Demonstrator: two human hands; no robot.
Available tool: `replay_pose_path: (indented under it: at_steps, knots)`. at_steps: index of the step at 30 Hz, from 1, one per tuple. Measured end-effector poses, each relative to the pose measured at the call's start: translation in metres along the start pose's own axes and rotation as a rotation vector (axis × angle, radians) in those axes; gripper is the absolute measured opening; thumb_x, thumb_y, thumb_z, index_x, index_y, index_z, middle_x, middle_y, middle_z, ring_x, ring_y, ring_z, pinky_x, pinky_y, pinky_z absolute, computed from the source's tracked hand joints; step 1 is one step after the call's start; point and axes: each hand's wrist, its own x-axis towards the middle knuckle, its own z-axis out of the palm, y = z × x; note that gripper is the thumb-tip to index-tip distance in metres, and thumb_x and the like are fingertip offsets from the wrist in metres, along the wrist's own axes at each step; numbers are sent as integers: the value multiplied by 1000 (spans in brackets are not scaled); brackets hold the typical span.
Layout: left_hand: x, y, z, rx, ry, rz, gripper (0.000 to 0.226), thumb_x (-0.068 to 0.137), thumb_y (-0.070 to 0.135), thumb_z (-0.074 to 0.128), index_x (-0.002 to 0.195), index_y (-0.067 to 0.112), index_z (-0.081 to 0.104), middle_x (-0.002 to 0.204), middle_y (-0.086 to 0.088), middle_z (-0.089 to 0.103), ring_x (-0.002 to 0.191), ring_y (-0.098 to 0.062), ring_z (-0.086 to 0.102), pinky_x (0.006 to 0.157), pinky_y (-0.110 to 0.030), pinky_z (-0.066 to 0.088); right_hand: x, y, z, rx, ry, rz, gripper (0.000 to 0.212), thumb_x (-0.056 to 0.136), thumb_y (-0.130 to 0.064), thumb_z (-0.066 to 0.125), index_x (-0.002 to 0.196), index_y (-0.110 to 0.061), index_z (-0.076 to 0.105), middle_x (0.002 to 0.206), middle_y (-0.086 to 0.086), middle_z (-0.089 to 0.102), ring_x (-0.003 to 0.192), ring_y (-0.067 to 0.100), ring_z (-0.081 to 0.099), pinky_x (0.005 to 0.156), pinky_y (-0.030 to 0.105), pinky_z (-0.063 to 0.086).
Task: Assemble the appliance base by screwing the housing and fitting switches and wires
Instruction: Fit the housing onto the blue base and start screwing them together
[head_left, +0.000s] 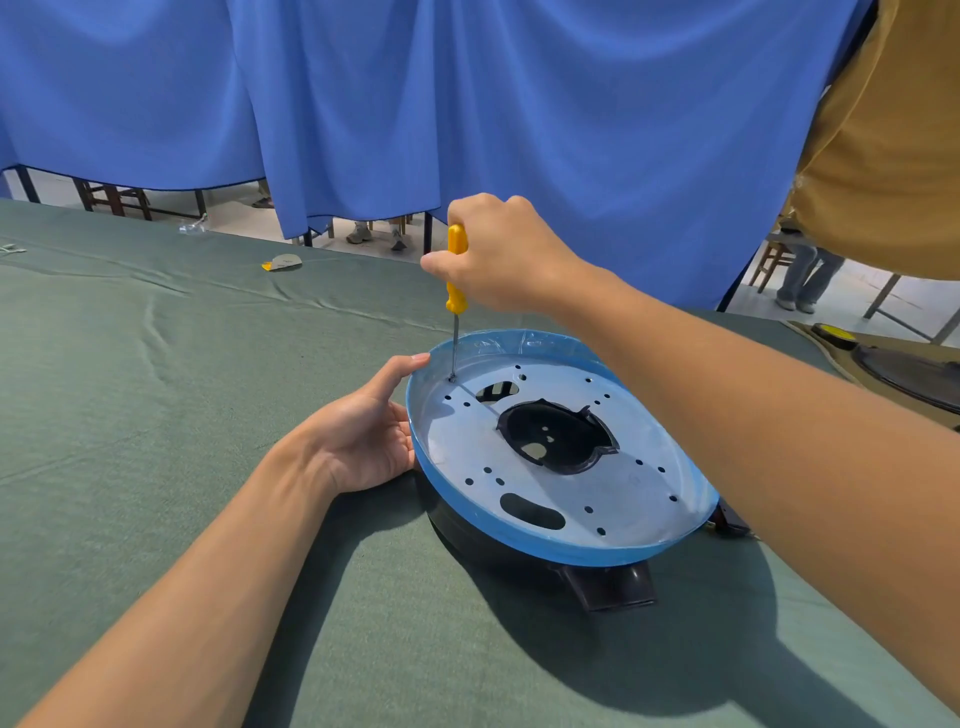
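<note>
Head view: blue curtain (519, 104) at twelve o'clock, green table (156, 415) below. I see the appliance base (644, 499) at four o'clock, blue-filmed face up. My left hand (363, 436) grips its nine-o'clock rim, thumb on top, fingers tucked beneath. My right hand (506, 254) curls round the upright yellow screwdriver (456, 275), tip in a ten-o'clock hole. Small packet (281, 263) at eleven.

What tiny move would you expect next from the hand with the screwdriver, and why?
Probably a twist of the screwdriver: the right hand holds it upright, tip at a hole near the plate rim, while the left hand steadies it.
</note>
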Motion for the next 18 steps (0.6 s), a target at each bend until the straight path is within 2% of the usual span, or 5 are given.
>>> replay_pose_path:
  at_steps: [5, 8, 11, 15, 18]
  knots:
    - [1, 0, -2, 6, -1, 6, 72, 82, 45, 66, 132, -4, 55, 122, -20, 65, 94, -29, 68, 78, -36, 60, 3, -7, -6, -62, -91, 76, 32, 86, -35, 54, 67, -16, 37, 71, 2, 43, 58, 19, 38, 50, 29, 28]
    - [1, 0, -2, 3, -1, -1, 73, 80, 45, 67, 132, -5, 54, 124, -21, 64, 94, -29, 66, 81, -37, 59, 5, -6, -9, -51, -129, 44, 14, 86, -22, 52, 87, -9, 55, 83, 5, 50, 69, 25, 48, 54, 29, 39]
    - [1, 0, -1, 7, 4, 3, 73, 80, 45, 66, 132, -5, 54, 131, -22, 61, 96, -30, 65, 84, -37, 57, 6, 1, -6, -67, -97, 53, 21, 90, -30, 54, 97, -10, 57, 90, 7, 53, 87, 30, 56, 65, 36, 47]
    - [0, -1, 0, 7, 9, 0, 72, 81, 45, 66, 132, -5, 54, 132, -22, 60, 97, -30, 65, 85, -38, 57, 7, 5, -9, -64, -124, 84, 38, 89, -52, 56, 87, -14, 54, 81, 3, 55, 75, 21, 54, 55, 31, 37]
    - [0, -1, 0, 8, 18, -1, 74, 78, 45, 67, 131, -5, 55, 125, -22, 64, 94, -30, 66, 82, -38, 58, 5, 3, -15, -92, -189, 62, 34, 89, -34, 55, 107, -5, 61, 102, 15, 65, 74, 23, 52, 60, 41, 47]
